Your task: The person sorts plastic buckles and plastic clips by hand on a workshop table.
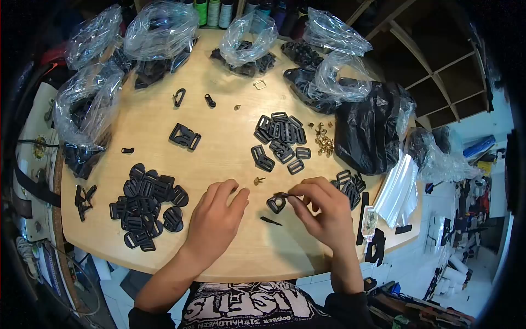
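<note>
My right hand pinches a small black plastic ring piece by its upper end, between thumb and fingers, just over the wooden table. My left hand lies palm down on the tabletop with its fingers stretched out, holding nothing. Between the hands, a little farther off, is a small brass-coloured fastener. A thin black strip lies below the ring piece. Left of my left hand spreads a pile of black plastic buckles. Beyond my right hand sits a group of black strap sliders.
Clear plastic bags of black parts line the back edge. A black bag stands at the right, near brass fasteners and flat clear sleeves. A side-release buckle and a snap hook lie mid-table. Thread spools stand behind.
</note>
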Available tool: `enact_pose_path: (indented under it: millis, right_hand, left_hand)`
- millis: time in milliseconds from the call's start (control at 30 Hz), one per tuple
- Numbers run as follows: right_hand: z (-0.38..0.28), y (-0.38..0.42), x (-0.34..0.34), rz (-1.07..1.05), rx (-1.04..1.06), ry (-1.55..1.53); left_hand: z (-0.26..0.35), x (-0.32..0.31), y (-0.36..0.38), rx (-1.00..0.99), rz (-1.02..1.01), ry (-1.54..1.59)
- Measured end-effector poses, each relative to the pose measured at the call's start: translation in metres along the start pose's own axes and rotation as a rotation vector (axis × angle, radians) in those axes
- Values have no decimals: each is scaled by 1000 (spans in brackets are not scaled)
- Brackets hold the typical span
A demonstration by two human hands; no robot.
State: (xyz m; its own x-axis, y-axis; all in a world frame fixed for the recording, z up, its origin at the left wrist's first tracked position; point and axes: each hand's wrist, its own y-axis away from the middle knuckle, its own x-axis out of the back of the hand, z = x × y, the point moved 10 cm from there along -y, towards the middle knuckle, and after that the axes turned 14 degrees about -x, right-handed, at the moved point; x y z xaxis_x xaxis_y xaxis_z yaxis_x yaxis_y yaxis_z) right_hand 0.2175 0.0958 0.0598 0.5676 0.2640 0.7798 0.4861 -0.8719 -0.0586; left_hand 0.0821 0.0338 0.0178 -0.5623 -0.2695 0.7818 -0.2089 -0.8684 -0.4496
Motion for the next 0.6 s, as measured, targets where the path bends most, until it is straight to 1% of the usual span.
enact_pose_path:
  millis: [33, 67, 100, 167, 233, 300, 333, 367, 467, 500, 567, 600]
  right_hand:
    - [15, 0, 4, -27, -133, -117]
    - [22, 3, 3, -63, -150, -191]
    - [25, 3, 0, -61, -148, -193]
    - [37, 8, -17, -149, -235, -145]
    - [37, 9, -25, -173, -250, -99]
    - [33, 9, -23, -97, -267, -65]
    - [31, 11, -26, -145, -258, 4]
    - [32, 12, -27, -136, -267, 0]
    - [31, 19, -34, -93, -192, 40]
    - [31, 21, -36, -61, -180, 18]
    - [32, 24, -37, -65, -215, 23]
    - [34, 25, -38, -47, -238, 18]
  left_hand:
    - [1, 2, -1, -12, 12, 8]
    - [2, 4, -2, -24, 23, 14]
    - [2, 4, -3, -25, 23, 11]
    - [5, 6, -4, -31, 57, 29]
    - [7, 6, -4, -36, 61, 50]
    - [8, 6, -5, -46, 65, 70]
    - [5, 8, -5, -12, 79, 95]
    - [2, 10, -5, 20, 92, 119]
    - [3, 6, -4, -2, 109, 90]
    - [10, 1, -7, -46, 87, 127]
    - [7, 2, -5, 32, 67, 92]
    - [7, 1, -4, 36, 69, 99]
